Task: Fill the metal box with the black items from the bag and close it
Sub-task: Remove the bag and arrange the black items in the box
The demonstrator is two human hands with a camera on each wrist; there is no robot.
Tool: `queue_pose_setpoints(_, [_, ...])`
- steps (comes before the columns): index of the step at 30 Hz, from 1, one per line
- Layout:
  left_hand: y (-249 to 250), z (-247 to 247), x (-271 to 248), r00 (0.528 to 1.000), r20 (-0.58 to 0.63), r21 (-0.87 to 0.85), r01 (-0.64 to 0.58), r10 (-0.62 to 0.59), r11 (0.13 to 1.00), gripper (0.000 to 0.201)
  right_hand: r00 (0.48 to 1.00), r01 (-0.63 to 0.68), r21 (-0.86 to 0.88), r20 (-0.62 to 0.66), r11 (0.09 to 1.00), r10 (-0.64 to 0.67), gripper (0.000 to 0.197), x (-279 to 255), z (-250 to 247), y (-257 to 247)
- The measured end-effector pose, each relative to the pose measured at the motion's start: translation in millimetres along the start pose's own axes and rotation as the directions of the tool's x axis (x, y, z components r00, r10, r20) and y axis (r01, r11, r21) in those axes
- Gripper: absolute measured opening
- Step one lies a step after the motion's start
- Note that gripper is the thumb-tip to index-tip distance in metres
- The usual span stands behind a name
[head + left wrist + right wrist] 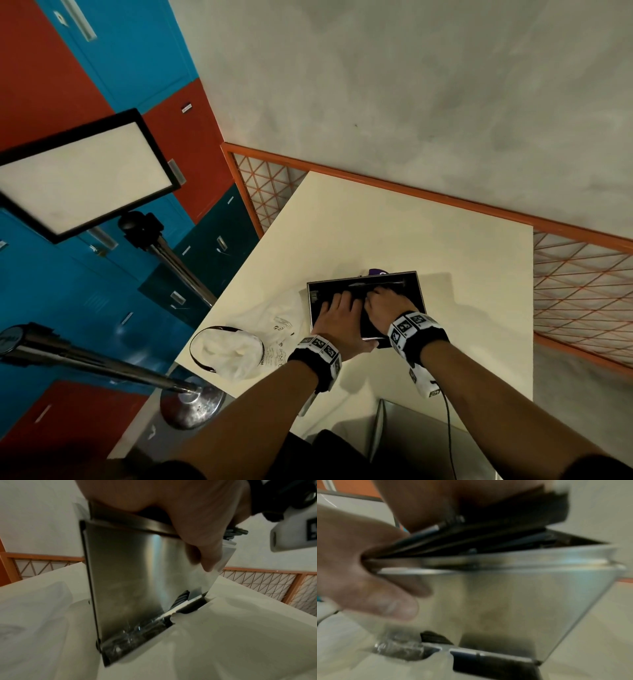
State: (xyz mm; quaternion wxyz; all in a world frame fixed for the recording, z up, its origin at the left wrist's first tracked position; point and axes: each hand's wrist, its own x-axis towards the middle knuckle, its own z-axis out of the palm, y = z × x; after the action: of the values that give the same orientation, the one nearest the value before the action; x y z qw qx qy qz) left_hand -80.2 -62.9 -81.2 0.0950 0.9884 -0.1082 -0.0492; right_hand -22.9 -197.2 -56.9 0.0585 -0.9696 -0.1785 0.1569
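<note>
The open metal box [419, 291] [128, 574] [522, 595] sits on the cream table [411, 222], with black items [330, 294] [488, 540] inside it. My left hand [337, 315] [197, 520] [359, 574] grips the box's near wall, thumb outside and fingers over the rim on the black items. Close beside it, my right hand [387, 303] [419, 500] curls over more black items and holds them down into the box. The white bag [239, 346] [34, 608] lies crumpled just left of the box, its mouth open.
A purple object [376, 272] peeks out behind the box. A dark flat piece [488, 660] lies under the box's near edge. A light panel [85, 174] on a stand and a chrome post base [191, 404] stand left of the table. An orange mesh fence [582, 274] runs behind.
</note>
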Motion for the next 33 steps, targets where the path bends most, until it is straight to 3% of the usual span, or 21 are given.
queue_pose_setpoints(5, [-4,-2,10,0.995,0.082,0.011,-0.064,0.063,0.998,0.103,0.997,0.071,-0.069,-0.032,0.995,-0.073,0.029,-4,12,4])
queue_pose_setpoints(10, [1,1,0,0.997,0.076,0.002,-0.023,0.023,1.0,0.095,0.988,0.134,-0.037,-0.077,0.99,-0.137,0.039,-3,15,7])
queue_pose_setpoints(14, [5,0,-4,0.999,0.044,0.031,-0.001,0.0,1.0,0.093,0.993,0.113,0.035,0.015,0.993,-0.114,0.052,9,11,0])
queue_pose_setpoints(24, [4,-1,-6,0.997,0.076,0.024,0.019,-0.021,1.0,0.098,0.967,0.0,0.073,0.252,0.997,-0.018,0.055,33,10,-2])
queue_pose_setpoints(29, [4,-4,-5,0.995,0.098,0.004,0.009,-0.01,1.0,0.096,0.96,-0.044,0.102,0.279,0.994,0.014,0.052,40,15,0])
queue_pose_setpoints(33, [2,-1,-6,1.0,0.012,0.004,-0.027,0.027,1.0,0.097,0.966,-0.062,0.125,0.257,0.99,0.028,0.052,37,16,0])
